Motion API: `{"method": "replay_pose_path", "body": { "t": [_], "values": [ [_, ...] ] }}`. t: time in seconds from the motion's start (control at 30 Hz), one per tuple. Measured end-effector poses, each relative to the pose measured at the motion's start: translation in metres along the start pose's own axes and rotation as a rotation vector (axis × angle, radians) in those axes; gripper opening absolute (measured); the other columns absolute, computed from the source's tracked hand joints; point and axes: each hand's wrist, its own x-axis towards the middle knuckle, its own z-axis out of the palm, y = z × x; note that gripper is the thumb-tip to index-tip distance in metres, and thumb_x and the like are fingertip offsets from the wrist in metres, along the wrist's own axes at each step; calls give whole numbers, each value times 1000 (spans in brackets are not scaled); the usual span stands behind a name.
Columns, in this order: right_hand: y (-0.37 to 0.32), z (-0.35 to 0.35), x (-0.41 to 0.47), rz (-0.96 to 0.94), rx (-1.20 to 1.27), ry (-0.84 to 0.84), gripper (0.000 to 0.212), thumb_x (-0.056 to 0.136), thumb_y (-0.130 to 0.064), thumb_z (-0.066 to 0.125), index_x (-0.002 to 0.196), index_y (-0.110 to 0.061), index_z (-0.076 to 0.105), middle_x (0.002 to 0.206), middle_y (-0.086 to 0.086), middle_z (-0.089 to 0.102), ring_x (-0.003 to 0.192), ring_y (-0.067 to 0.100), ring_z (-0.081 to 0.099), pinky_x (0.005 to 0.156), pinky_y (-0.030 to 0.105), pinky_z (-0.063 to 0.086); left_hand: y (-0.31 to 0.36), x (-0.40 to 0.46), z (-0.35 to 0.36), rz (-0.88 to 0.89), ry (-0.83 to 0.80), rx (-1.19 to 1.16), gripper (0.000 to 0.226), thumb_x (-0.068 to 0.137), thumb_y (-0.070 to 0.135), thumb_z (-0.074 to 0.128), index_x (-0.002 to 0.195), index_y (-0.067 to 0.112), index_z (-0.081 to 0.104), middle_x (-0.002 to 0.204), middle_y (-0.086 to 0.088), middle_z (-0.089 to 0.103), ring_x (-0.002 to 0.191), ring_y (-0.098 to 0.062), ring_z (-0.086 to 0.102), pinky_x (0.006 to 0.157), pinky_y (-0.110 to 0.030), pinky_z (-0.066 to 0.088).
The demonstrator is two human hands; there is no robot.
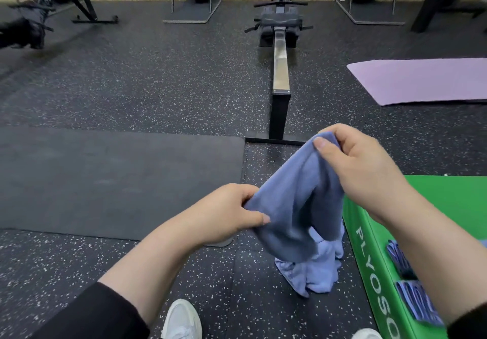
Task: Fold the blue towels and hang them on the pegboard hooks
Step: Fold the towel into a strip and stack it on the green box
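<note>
**Blue terry cloth held up by two corners, ready for a fold**

Blue, soft terry towel [297, 207] hangs in the air between both hands, above the black speckled rubber floor [131, 88]. The right hand [361, 164] pinches one upper corner between thumb and fingers and holds it higher and farther out; the left hand [232, 212] is closed on another edge lower and nearer the body, thumb pressed over the cloth. Holding it this way probably lets the slack drop so the edges can be found and lined up before folding. The cloth sags in a deep fold between the two grips and looks matte, thick and limp, with no crease set yet.

A second, paler blue crumpled towel [311, 272] lies heaped on the floor just below the hanging one, beside the green padded plyo box [374, 246], likely waiting its turn. On top of that box lie small blue-and-dark patterned items [413, 301], too blurred to identify. No pegboard or hooks are in view, so hanging seems some way off.
</note>
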Motion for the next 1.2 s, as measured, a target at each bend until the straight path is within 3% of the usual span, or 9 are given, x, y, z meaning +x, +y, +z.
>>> {"method": "replay_pose_path", "body": {
  "t": [0.1, 0.23, 0.4, 0.57, 0.7, 0.83, 0.97, 1.1, 1.2],
  "values": [
    [8, -10, -1, 38, -55, 70, 15, 101, -26, 57, 91, -18, 65, 77, 3, 64, 69, 7, 50, 70, 35, 43, -11, 0, -11, -70, 113, 217, 18, 86, 29, 70, 81, 14, 60, 71, 0, 60, 63, -13, 47, 57, -30, 34],
    [19, -21, -4, 105, -115, 105, 17, 102, -25, 55, 90, -17, 64, 71, -7, 59, 63, 1, 47, 66, 30, 43, -34, 0, -27, -157, 287, 371, 25, 93, 26, 60, 71, 19, 52, 65, 4, 55, 69, -23, 51, 56, -32, 34],
    [21, -31, -10, 190, -168, 69, 28, 86, -54, 49, 94, -30, 61, 79, 2, 67, 78, 31, 65, 78, 57, 57, -48, -5, -48, -114, 596, 234, 24, 99, 23, 55, 76, 23, 59, 66, 5, 57, 64, -15, 51, 56, -31, 35],
    [23, -35, -11, 175, -208, 91, 23, 89, -49, 48, 92, -30, 60, 80, 0, 67, 82, 32, 67, 82, 56, 56, -40, -5, -51, -101, 780, 72, 22, 99, 25, 59, 79, 16, 63, 66, -2, 58, 57, -14, 44, 52, -31, 32],
    [25, -40, -9, 218, -248, 137, 15, 100, -28, 55, 88, -22, 60, 84, 3, 68, 85, 31, 68, 83, 51, 55, -41, -4, -54, -40, 794, -150, 24, 97, 31, 62, 78, 19, 68, 82, -17, 68, 70, -18, 55, 66, -37, 46],
    [26, -46, -9, 271, -253, 163, 16, 100, -27, 56, 85, -21, 61, 82, 5, 70, 83, 32, 69, 82, 52, 56, -38, -3, -53, -15, 811, -174, 25, 98, 31, 61, 77, 22, 71, 83, -12, 71, 72, -30, 62, 68, -34, 44],
    [23, -49, -10, 287, -238, 168, 15, 100, -24, 57, 87, -21, 63, 82, 5, 71, 84, 32, 70, 81, 48, 56, -37, -1, -57, -2, 820, -241, 21, 96, 32, 65, 79, 24, 74, 83, -7, 73, 76, -25, 64, 72, -35, 45],
    [23, -48, -11, 267, -213, 154, 19, 93, -36, 54, 94, -25, 70, 84, -1, 73, 85, 28, 70, 84, 51, 56, -35, 2, -53, 7, 796, -398, 22, 90, 29, 72, 73, 15, 70, 72, -4, 69, 70, -16, 60, 79, -39, 54],
    [25, -46, -10, 298, -113, 119, 28, 83, -47, 52, 93, -29, 71, 78, 0, 74, 81, 31, 69, 87, 56, 56, -26, 5, -45, -14, 779, -580, 28, 93, 20, 72, 67, 14, 63, 56, 6, 55, 58, -10, 50, 69, -33, 56]
  ]
}}
